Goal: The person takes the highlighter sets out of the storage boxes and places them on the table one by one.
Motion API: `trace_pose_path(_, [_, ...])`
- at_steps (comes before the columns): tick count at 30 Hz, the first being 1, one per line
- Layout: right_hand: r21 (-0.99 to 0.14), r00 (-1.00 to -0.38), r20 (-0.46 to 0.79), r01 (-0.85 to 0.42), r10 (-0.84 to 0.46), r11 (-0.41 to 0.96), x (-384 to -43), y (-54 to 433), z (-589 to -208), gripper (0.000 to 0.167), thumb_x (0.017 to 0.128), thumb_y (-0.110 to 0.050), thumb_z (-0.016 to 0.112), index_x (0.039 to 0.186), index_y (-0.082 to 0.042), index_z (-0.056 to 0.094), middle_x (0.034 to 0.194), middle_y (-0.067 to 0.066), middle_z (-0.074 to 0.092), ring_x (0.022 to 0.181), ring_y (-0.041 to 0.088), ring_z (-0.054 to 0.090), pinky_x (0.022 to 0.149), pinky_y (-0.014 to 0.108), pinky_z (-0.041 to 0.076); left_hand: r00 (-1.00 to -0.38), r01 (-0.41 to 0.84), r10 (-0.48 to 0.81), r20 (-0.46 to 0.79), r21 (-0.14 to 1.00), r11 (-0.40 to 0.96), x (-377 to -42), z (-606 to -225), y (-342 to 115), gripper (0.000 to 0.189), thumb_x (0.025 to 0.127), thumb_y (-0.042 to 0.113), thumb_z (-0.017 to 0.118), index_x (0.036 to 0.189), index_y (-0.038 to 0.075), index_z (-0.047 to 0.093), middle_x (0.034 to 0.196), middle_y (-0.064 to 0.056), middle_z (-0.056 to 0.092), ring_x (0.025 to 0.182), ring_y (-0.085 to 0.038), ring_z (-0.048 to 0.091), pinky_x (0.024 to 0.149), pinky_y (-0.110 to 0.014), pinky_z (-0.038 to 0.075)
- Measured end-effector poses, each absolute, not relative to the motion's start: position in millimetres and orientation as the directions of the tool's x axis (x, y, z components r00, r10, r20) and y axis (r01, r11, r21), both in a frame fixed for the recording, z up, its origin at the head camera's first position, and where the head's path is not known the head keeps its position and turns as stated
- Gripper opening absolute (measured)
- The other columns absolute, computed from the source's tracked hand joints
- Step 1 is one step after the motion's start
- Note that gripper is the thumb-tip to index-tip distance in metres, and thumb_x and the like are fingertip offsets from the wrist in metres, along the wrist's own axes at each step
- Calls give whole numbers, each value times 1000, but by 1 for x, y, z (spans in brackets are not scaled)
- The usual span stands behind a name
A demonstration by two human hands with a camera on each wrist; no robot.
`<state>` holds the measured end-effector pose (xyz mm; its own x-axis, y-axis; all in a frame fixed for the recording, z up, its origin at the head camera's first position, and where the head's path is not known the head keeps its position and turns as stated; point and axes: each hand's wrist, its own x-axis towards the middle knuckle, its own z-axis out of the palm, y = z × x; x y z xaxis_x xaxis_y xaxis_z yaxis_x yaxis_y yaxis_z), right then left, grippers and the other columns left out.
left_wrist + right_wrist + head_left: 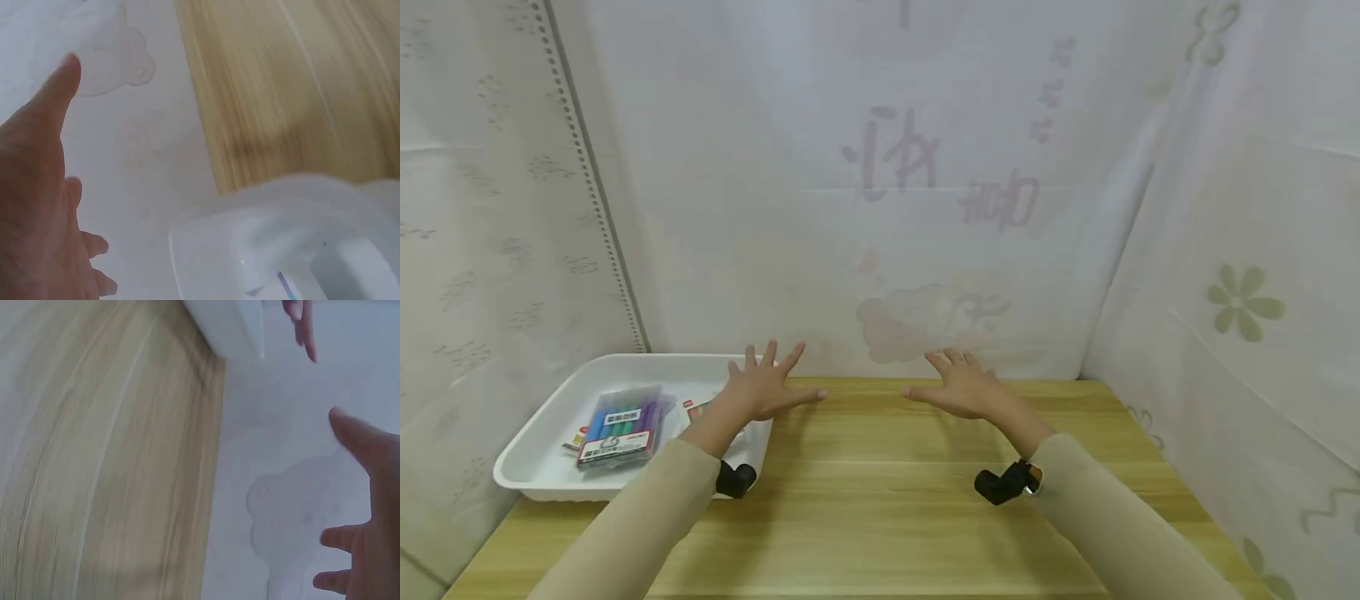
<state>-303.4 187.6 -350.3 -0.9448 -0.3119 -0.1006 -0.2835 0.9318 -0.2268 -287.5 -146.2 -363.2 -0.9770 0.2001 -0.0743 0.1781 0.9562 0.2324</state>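
Note:
My left hand (762, 390) is held in the air with fingers spread, in front of the right end of a white tray (511, 467). Nothing is in it. To the right, my right hand (964, 388) hovers above the wooden table (865, 517), fingers extended and thumb pointing left, also holding nothing. Inside the tray lies a clear pack of coloured pens (620, 427), with blue, green and purple ones showing. Beside it is a small white packet (694, 408), partly hidden behind my left hand and forearm. In the left wrist view the thumb (59, 87) stands apart from the other fingers.
A pale printed cloth (760, 208) hangs behind the table's far edge, with more cloth (1247, 400) on the right and left. The tray takes up the table's left side. A black wrist camera (1000, 485) sits on my right wrist, another (736, 480) on my left.

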Motion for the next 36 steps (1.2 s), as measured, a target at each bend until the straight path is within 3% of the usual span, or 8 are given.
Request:
trace_pose_path(7, [-288,-903,-53,-396,-427,872,-291,158,-350,82,94,-63,55,156,-12,40,163,23,33,152,48,25,115,73,27,-971,230,238,-1,247,941,-263,-360,-179,93,98,62,50,163,8,12,161,-32,29,148,-57,23,111,-79,23])
trace_pose_path(14, [-467,-879,-42,-403,-475,787,-279,139,-362,80,93,-61,60,154,-12,43,160,17,40,149,41,36,116,62,35,-954,301,282,106,364,881,-227,-362,-219,69,100,42,59,150,-3,42,150,-34,44,140,-54,41,112,-67,35])
trace_pose_path(17, [-514,-876,-14,-407,-481,756,-275,133,-366,77,93,-58,61,152,-12,45,157,16,45,147,40,40,116,61,37,-970,242,218,106,428,871,-215,-369,-238,70,101,46,57,151,-1,41,153,-32,42,142,-54,38,113,-68,34])
trace_pose_path(21, [-554,-871,11,-414,-491,723,-268,123,-371,75,93,-56,63,152,-13,46,156,13,48,146,38,42,115,59,38,-985,164,119,126,470,867,-202,-376,-258,78,101,48,56,156,-1,30,156,-32,37,143,-55,34,111,-71,33])
trace_pose_path(25, [-576,-867,33,-424,-498,699,-262,111,-379,73,92,-55,64,151,-15,48,154,10,51,145,36,45,114,58,40,-976,134,29,218,485,864,-190,-384,-279,80,102,42,57,157,-4,23,152,-37,38,138,-58,35,108,-72,34])
trace_pose_path(32, [-667,-836,70,-444,-544,598,-254,91,-395,72,93,-53,64,149,-11,49,153,14,50,138,40,50,109,60,44,-881,55,-205,427,522,851,-163,-398,-323,69,101,24,57,157,-2,26,145,-37,44,120,-58,48,93,-70,41])
trace_pose_path(36, [-702,-836,80,-433,-542,565,-251,82,-406,74,93,-53,64,151,-10,46,155,14,48,138,41,49,108,60,45,-831,-19,-321,454,554,832,-154,-408,-337,64,99,20,56,153,-5,33,143,-40,43,120,-59,45,95,-71,37])
